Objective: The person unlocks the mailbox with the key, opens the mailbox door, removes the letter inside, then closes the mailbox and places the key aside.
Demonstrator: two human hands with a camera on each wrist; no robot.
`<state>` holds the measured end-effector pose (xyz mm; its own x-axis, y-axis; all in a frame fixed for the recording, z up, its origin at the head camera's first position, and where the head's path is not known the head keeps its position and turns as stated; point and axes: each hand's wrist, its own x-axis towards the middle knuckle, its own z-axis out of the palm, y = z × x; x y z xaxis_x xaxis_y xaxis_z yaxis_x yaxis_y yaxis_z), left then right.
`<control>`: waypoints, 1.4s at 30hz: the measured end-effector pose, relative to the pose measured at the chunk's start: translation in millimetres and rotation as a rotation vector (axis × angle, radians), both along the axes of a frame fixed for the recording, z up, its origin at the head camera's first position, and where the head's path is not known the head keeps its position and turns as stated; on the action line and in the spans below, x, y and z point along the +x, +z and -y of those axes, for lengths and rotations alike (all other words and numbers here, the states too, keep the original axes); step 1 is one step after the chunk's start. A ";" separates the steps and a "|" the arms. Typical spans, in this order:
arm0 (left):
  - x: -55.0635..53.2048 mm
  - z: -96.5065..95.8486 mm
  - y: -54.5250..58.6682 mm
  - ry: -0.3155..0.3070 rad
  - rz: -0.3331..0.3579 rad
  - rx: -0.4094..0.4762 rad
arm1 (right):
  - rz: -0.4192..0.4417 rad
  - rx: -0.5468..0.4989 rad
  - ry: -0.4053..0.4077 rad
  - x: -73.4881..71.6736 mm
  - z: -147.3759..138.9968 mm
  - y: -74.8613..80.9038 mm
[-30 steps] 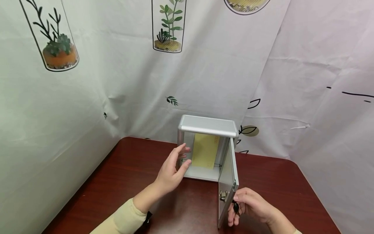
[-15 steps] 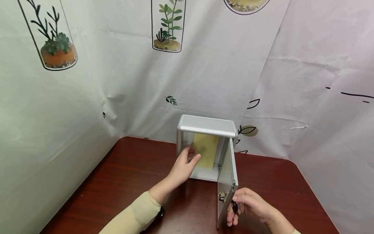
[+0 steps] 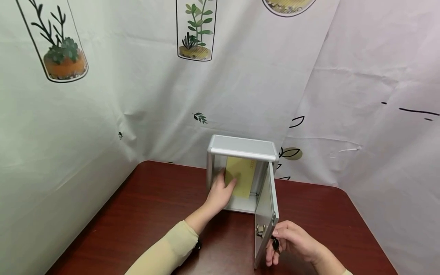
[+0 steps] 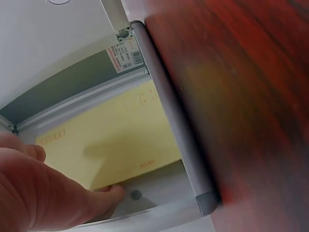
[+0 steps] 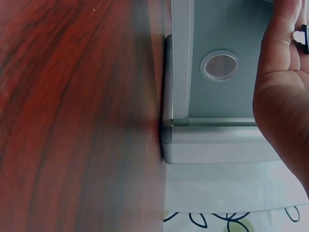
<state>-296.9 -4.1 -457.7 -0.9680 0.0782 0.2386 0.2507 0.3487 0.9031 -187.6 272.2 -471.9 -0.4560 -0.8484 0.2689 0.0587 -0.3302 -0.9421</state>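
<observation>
Envelope [image 3: 245, 175] stands in box [image 3: 242, 145] at left hand [image 3: 219, 194], grip wide; right hand [image 3: 297, 241] holds key [image 3: 275, 244].

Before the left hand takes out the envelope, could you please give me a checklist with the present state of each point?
1. Door open: ok, swung outward from the box.
2. Box upright on the table: ok.
3. Right hand at the door: ok, it holds the black key on the outer side.
4. Left hand at the opening: ok, apart from the door.
5. Left hand's grip on the envelope: cannot tell, contact is not clear.
</observation>
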 end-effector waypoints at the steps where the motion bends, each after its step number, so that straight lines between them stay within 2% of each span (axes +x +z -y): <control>1: -0.8 -0.2 -0.1 0.004 0.000 -0.001 | 0.000 -0.001 0.002 -0.3 -0.1 -0.2; 4: -3.4 -1.1 -0.5 0.003 -0.011 0.006 | -0.010 0.001 0.004 -1.5 -0.4 -0.7; 9: -10.1 -4.8 -5.0 -0.042 -0.048 0.033 | -0.021 0.010 0.003 -2.3 -0.6 -0.8; 12: -24.8 -10.9 -23.6 -0.045 -0.065 0.026 | -0.008 0.010 0.005 -1.7 0.0 -0.3; 17: -62.8 -26.2 -71.4 -0.069 -0.041 0.073 | -0.012 0.029 -0.007 -1.1 0.9 1.1; 18: -67.6 -27.9 -77.4 -0.082 -0.049 0.089 | -0.017 0.036 -0.010 -1.3 1.0 1.2; 20: -70.5 -30.4 -82.8 -0.099 -0.062 0.121 | -0.020 0.046 -0.013 -1.4 1.8 1.1; 23: -58.5 -28.4 -71.5 -0.126 -0.115 0.129 | -0.018 0.049 -0.010 -1.7 3.0 0.0; 26: -33.5 -24.9 -42.1 -0.165 -0.104 0.155 | -0.025 0.048 -0.008 -1.8 3.4 -1.3; 28: -21.0 -23.3 -26.3 -0.195 -0.098 0.161 | -0.034 0.050 -0.009 -1.7 3.1 -1.6; 29: -17.9 -23.5 -22.4 -0.197 -0.092 0.159 | -0.041 0.053 -0.009 -1.7 2.6 -1.7; 31: -19.4 -23.7 -25.6 -0.214 -0.116 0.154 | -0.042 0.051 -0.011 -1.3 2.1 -1.2; 33: -27.6 -24.4 -35.8 -0.210 -0.148 0.127 | -0.043 0.050 -0.014 -0.8 1.4 -0.5; 36: -49.8 -25.6 -64.5 -0.175 -0.211 0.079 | -0.029 0.045 -0.018 0.1 1.2 0.7; 37: -53.9 -25.4 -68.4 -0.162 -0.205 0.064 | -0.024 0.042 -0.016 0.4 1.3 0.8; 39: -67.6 -25.1 -87.7 -0.142 -0.250 0.041 | -0.011 0.034 -0.010 0.9 1.8 1.4; 40: -71.0 -24.0 -93.3 -0.142 -0.270 0.032 | -0.004 0.030 -0.005 1.1 2.0 1.5; 42: -68.0 -20.1 -92.3 -0.147 -0.293 0.002 | 0.006 0.020 0.003 1.2 2.3 1.4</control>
